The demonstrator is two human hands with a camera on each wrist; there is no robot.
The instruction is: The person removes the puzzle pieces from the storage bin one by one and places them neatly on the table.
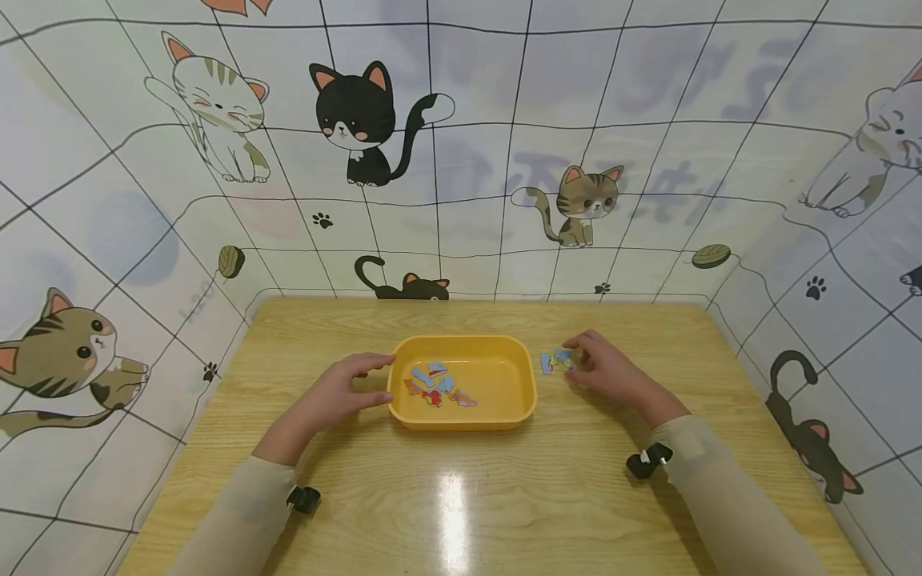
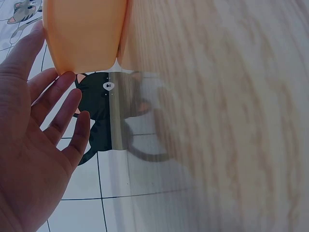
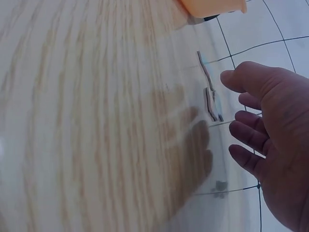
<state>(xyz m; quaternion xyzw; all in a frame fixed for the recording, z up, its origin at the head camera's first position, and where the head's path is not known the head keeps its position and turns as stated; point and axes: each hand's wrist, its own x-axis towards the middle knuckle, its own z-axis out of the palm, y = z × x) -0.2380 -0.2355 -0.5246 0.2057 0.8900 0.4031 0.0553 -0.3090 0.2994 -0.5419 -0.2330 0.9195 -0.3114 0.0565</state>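
A yellow plastic tray [image 1: 497, 386] stands on the table, with several small jigsaw-like cardboard pieces [image 1: 433, 398] in blue, orange and red lying loose in its left half. At the tray's left end is my left hand [image 1: 346, 387], thumb and index finger spread, their tips at the rim; the left wrist view has the fingers [image 2: 62, 118] extended below the tray wall [image 2: 87, 34]. To the right of the tray, a few similar pieces [image 1: 546, 364] lie flat on the table. My right hand [image 1: 612, 372] hovers beside these, fingers loosely bent, with a gap to the pieces [image 3: 206, 77] in the right wrist view.
The light wooden table [image 1: 346, 496] has a glossy surface reflecting a lamp. Behind it and at both sides hangs a white grid-patterned cloth [image 1: 475, 160] with cartoon cats. Each sleeve carries a small black wrist device, such as the right one [image 1: 648, 461].
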